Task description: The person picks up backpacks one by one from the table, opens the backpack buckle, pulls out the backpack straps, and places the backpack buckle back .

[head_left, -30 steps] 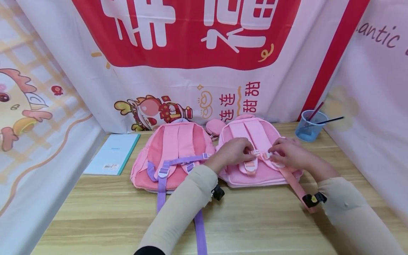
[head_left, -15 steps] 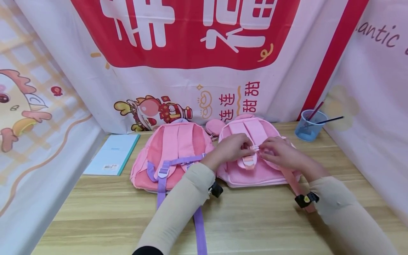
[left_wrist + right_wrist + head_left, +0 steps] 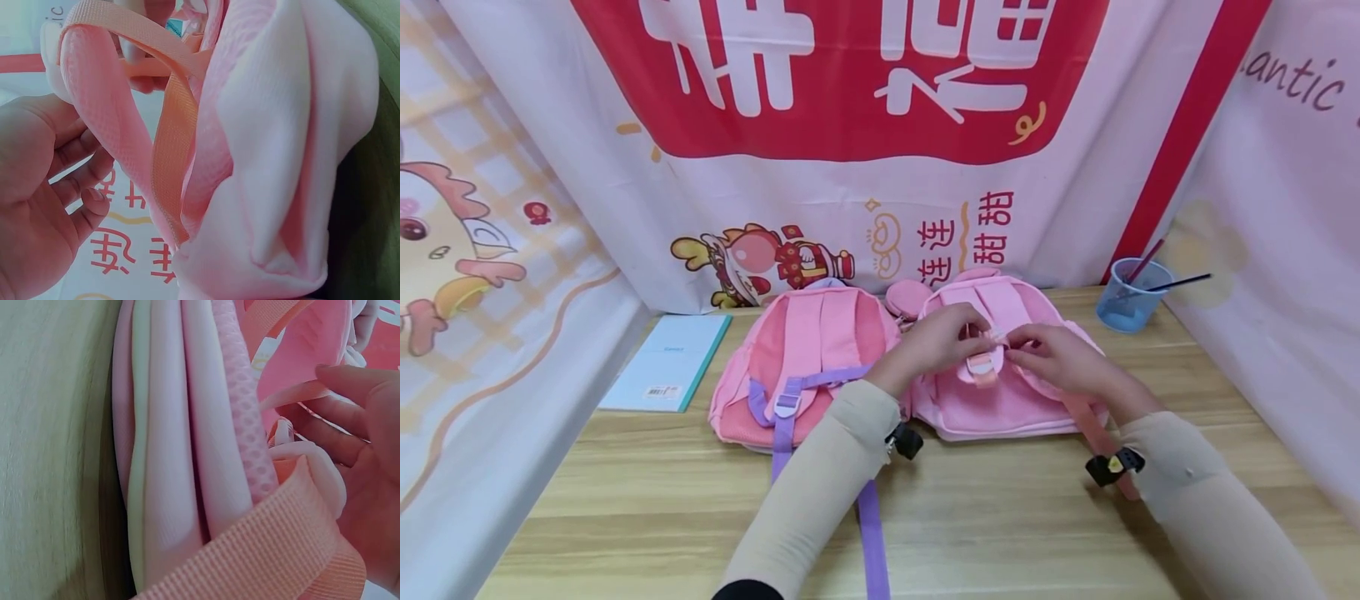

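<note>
A pink backpack [image 3: 951, 417] lies back panel up on the table, toward the right of the head view. My left hand [image 3: 942, 337] pinches one pale half of its chest strap buckle beside the left shoulder strap [image 3: 981, 367]. Close against it, my right hand [image 3: 1056, 358] pinches the other side of the chest strap; the fingers hide most of the buckle. In the right wrist view a thin peach strap [image 3: 300, 394] runs into the thumb and fingers. Peach webbing [image 3: 175, 137] loops from the raised padded shoulder strap in the left wrist view.
A second pink backpack [image 3: 801, 358] with purple straps [image 3: 871, 542] lies to the left, beside a light blue notebook [image 3: 666, 362]. A round pink pouch [image 3: 906, 298] sits between the bags. At the back right stands a blue pen cup [image 3: 1131, 304]. Printed cloth [image 3: 865, 192] hangs behind.
My right hand has moved left toward my left hand, bringing the two chest strap ends together. Both hands have risen slightly, lifting the left shoulder strap's buckle. The bags stay in place.
</note>
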Motion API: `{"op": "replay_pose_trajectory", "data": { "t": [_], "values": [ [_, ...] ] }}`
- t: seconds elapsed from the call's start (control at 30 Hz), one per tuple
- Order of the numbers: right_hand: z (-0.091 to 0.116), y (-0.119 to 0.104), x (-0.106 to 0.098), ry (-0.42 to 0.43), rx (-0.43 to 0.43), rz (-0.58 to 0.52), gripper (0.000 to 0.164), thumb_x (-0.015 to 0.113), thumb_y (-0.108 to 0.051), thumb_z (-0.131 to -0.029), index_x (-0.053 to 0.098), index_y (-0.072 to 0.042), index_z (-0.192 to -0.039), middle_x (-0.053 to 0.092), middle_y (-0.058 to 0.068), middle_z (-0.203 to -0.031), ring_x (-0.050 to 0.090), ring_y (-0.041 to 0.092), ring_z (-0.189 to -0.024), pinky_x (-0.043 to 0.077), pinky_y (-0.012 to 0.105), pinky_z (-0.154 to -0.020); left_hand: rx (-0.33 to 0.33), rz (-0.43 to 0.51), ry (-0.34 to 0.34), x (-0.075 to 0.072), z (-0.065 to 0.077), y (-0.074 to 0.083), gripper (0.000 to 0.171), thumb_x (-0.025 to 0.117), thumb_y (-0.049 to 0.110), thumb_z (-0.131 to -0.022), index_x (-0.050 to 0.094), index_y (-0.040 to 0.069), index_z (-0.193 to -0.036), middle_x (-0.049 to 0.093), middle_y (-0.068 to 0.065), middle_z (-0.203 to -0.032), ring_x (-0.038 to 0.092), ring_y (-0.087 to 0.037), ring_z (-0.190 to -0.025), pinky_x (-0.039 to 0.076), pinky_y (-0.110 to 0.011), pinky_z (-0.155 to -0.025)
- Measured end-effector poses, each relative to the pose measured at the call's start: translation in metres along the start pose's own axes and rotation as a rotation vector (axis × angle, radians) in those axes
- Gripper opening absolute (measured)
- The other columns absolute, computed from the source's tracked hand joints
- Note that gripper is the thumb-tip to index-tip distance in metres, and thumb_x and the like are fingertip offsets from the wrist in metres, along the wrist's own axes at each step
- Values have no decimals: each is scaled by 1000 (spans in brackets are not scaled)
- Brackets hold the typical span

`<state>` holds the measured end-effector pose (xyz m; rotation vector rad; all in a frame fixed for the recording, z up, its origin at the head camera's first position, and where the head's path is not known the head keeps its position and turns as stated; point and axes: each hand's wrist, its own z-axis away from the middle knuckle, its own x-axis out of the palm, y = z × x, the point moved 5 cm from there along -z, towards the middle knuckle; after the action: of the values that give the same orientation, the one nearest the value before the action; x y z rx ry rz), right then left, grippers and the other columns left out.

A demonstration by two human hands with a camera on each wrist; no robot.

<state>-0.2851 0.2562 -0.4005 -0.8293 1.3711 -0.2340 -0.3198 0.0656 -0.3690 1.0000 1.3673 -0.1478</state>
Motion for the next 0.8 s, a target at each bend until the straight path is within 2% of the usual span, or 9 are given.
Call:
{"op": "replay_pose_trajectory", "data": {
  "t": [0.13,0.33,0.43,0.53,0.63,0.8],
  "values": [
    [0,1,-3,27,36,-57,32,68,-28,-108,71,-11,-135,74,11,-126,65,30,-116,57,51,-102,-8,14,14,-1,1,-2,28,74,34,-105,77,13,-124,74,1,-108,65,-11,-96,53,-25,-90],
    [1,4,-8,56,118,-203,40,67,-40,-108,68,-13,-138,69,11,-132,60,30,-123,53,34,-101,-31,24,16,-3,2,-3,28,72,36,-106,77,15,-124,72,3,-108,63,-11,-95,52,-25,-88],
    [1,3,-11,62,148,-278,45,67,-43,-107,66,-13,-140,66,13,-131,57,30,-120,54,26,-95,-27,30,19,-4,1,-3,27,72,35,-105,77,15,-122,72,3,-106,63,-11,-95,51,-26,-87],
    [1,2,-12,70,163,-324,49,67,-46,-107,64,-13,-142,64,13,-131,55,29,-117,56,26,-92,-14,34,28,-5,1,-2,25,72,35,-105,77,15,-120,72,2,-105,63,-11,-95,52,-26,-88],
    [3,1,-14,78,178,-342,52,64,-51,-107,63,-14,-144,62,15,-135,54,30,-118,55,31,-95,0,40,40,-5,1,-2,25,73,34,-105,78,14,-119,73,2,-106,64,-11,-96,52,-26,-89],
    [2,6,-14,77,204,-336,52,62,-50,-108,64,-12,-143,61,18,-137,54,33,-119,53,33,-95,23,31,49,-4,0,-1,24,74,32,-104,78,12,-119,76,0,-112,67,-12,-103,54,-28,-97]
  ]
}}
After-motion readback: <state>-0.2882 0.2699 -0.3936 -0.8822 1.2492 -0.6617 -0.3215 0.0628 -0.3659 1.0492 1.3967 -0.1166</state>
